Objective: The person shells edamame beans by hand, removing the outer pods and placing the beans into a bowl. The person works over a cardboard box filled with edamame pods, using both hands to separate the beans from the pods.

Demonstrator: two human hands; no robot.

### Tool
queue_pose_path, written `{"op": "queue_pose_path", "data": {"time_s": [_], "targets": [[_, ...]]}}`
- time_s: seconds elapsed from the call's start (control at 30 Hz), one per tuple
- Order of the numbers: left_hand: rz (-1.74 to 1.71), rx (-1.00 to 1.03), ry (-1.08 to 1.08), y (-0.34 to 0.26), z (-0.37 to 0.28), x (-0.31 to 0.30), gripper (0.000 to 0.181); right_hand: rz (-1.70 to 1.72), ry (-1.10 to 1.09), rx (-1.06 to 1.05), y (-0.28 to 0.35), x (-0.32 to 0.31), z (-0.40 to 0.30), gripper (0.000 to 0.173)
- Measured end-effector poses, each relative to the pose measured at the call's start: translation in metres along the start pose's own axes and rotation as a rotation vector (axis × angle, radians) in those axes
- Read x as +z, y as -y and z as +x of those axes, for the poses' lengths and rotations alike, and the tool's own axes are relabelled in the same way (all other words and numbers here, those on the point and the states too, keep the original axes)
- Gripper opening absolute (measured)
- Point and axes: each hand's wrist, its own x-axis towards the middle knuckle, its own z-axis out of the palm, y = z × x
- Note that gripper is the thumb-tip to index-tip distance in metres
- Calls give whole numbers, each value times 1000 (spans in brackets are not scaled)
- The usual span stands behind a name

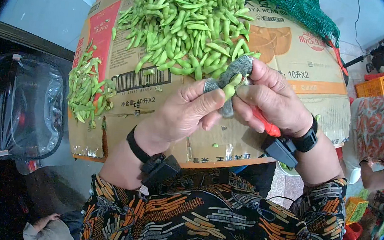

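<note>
Between my hands is a green soybean pod [230, 89]. My left hand [191, 107] pinches its lower end between thumb and fingers. At the pod's upper end, the fingertips of my right hand [273, 95] close in, and a red-handled tool [266, 124] lies in that palm; its working end is hidden. Grey knit finger covers [241, 66] wrap some fingertips. Beyond my hands a large heap of green pods [188, 23] lies on flattened cardboard [162, 131]. A smaller pile of opened-looking pods [88, 94] lies at the left edge.
Green netting [307, 12] drapes over the far right of the cardboard. A loose bean [215, 145] lies near the front edge. Below the right edge stands a pale bowl [287, 169] with green contents. Another person [381, 127] is at the far right, beside orange crates [371, 87].
</note>
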Motion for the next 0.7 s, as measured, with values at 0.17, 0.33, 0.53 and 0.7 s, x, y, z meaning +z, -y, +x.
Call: {"op": "queue_pose_path", "data": {"time_s": [0.17,0.33,0.53,0.7], "targets": [[399,73,-76,-3,-1,-3,24,69,-83,157,9,5,3,21],[1095,585,-199,10,8,-14,24,-132,-127,114,2,8,2,17],[387,102,-261,11,1,-11,41,-13,-138,132,0,7,2,15],[181,8,-180,14,4,-12,42,-23,-168,148,2,8,4,15]]}}
